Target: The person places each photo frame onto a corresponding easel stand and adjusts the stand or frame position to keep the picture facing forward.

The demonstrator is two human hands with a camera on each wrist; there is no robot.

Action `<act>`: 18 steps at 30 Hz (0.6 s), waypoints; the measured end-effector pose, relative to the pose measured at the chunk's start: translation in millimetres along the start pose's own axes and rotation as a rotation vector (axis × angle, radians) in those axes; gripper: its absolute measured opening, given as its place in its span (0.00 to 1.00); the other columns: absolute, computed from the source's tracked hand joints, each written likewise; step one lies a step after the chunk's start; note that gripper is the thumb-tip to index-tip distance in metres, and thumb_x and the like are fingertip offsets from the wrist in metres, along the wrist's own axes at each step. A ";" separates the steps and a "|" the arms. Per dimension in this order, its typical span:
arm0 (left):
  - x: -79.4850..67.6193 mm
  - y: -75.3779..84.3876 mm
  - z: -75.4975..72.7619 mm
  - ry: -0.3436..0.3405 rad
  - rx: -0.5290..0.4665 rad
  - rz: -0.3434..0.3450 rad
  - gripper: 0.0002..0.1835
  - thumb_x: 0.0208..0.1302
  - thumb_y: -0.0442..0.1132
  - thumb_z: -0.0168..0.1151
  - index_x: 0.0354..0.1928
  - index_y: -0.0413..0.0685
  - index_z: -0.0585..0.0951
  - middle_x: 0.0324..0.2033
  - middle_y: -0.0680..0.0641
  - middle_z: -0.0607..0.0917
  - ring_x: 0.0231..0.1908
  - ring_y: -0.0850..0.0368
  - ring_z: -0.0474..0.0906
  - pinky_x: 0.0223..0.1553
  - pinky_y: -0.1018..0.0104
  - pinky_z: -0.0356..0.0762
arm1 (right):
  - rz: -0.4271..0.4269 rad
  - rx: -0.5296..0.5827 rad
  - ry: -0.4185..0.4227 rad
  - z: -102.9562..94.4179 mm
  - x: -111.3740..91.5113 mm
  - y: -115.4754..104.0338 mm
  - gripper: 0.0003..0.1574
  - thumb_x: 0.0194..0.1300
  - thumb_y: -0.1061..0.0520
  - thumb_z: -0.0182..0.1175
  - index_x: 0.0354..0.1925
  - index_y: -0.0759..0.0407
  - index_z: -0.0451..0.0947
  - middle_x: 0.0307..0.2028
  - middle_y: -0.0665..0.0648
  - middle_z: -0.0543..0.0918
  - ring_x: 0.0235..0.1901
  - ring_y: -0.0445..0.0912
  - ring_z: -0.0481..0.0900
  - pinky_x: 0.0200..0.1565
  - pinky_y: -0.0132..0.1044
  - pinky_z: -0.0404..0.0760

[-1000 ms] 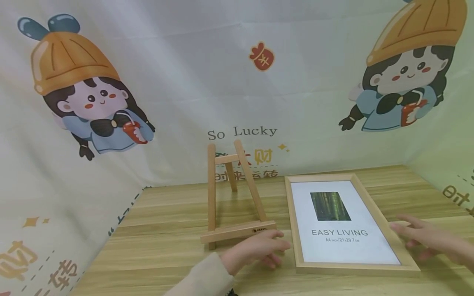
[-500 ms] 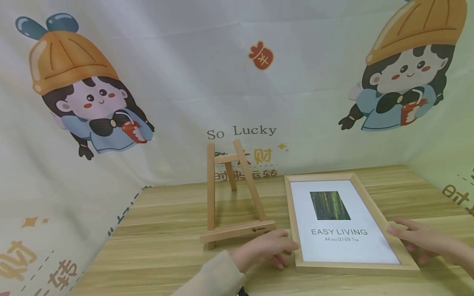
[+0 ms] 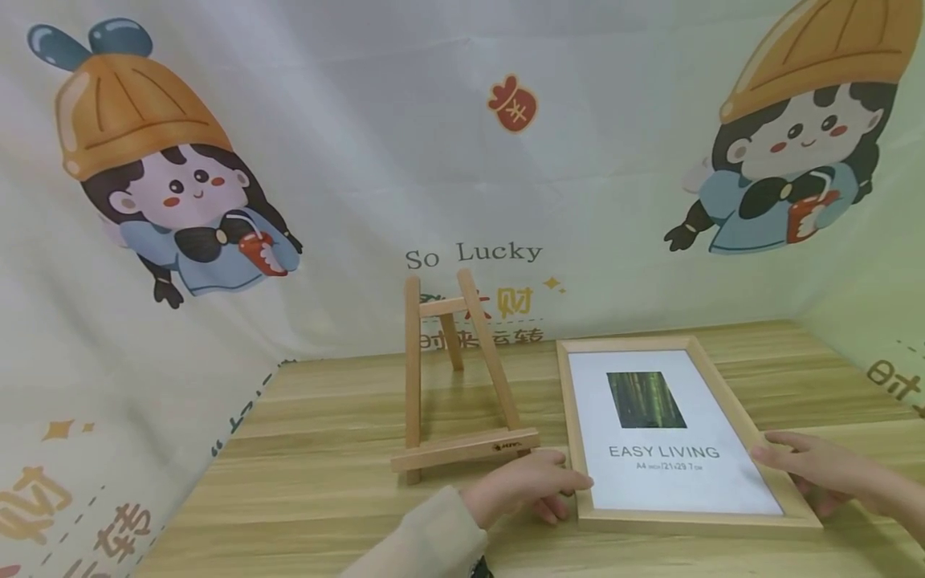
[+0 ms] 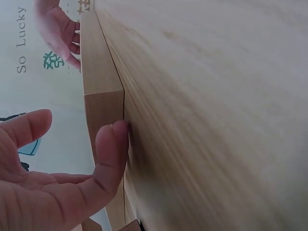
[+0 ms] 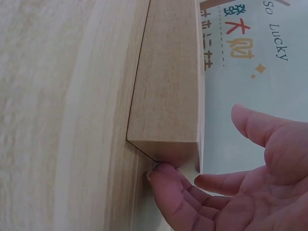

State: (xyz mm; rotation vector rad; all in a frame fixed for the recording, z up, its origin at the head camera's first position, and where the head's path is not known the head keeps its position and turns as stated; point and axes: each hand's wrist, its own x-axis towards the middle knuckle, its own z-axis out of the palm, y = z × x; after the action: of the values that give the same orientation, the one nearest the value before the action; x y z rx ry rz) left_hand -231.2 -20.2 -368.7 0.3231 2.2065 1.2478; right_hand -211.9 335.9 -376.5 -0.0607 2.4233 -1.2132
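Note:
A light wooden picture frame (image 3: 650,523) lies flat on the table, with a white "EASY LIVING" insert (image 3: 672,482) and a small forest picture. My left hand (image 3: 523,482) is at its left edge, thumb tip over the rim in the head view. In the left wrist view, the fingertips (image 4: 113,139) meet the frame's side low down, by the tabletop. At the right edge is my right hand (image 3: 831,470). Its fingertips (image 5: 166,175) reach the frame's bottom edge in the right wrist view, while its thumb (image 5: 250,122) stands apart from the wood.
Just left of the frame stands a small wooden easel (image 3: 462,453), its ledge close to my left hand. The wood-grain table (image 3: 289,498) ends against a pale printed cloth (image 3: 361,160) at the back and sides.
My left hand has moved right, from beside the frame to its left edge. The right hand has shifted slightly left onto the right edge. Frame and easel stay put.

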 end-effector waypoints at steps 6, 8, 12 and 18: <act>3.7 2.1 2.3 0.026 0.073 0.000 0.10 0.60 0.41 0.59 0.33 0.42 0.72 0.26 0.47 0.78 0.20 0.57 0.75 0.20 0.68 0.79 | -0.019 0.008 0.007 3.1 -0.3 -0.2 0.49 0.70 0.43 0.42 0.61 0.84 0.36 0.29 0.55 0.81 0.30 0.48 0.81 0.29 0.44 0.84; 4.9 2.4 3.1 0.032 0.095 0.003 0.09 0.59 0.41 0.59 0.31 0.43 0.73 0.23 0.48 0.76 0.19 0.58 0.75 0.20 0.69 0.78 | -0.003 -0.026 0.028 3.4 0.1 -0.7 0.46 0.71 0.46 0.44 0.61 0.84 0.38 0.30 0.55 0.79 0.29 0.47 0.80 0.28 0.42 0.84; 7.6 2.8 5.9 0.062 0.118 -0.001 0.09 0.59 0.40 0.60 0.27 0.44 0.73 0.19 0.49 0.74 0.17 0.60 0.73 0.19 0.71 0.77 | 0.017 -0.070 0.050 3.0 1.4 1.5 0.40 0.68 0.55 0.47 0.61 0.83 0.42 0.31 0.56 0.73 0.28 0.46 0.78 0.27 0.39 0.83; 9.9 3.2 10.3 0.119 0.133 0.001 0.07 0.55 0.36 0.63 0.28 0.41 0.75 0.18 0.49 0.74 0.17 0.60 0.73 0.18 0.71 0.77 | 0.000 -0.071 0.039 3.0 3.0 4.2 0.37 0.65 0.60 0.47 0.61 0.82 0.44 0.29 0.55 0.75 0.26 0.46 0.78 0.24 0.38 0.83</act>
State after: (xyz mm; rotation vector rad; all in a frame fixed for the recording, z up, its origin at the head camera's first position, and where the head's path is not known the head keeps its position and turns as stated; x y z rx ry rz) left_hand -233.3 -6.6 -373.7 0.3096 2.3973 1.1495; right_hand -212.9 335.5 -382.4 -0.0585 2.4998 -1.1380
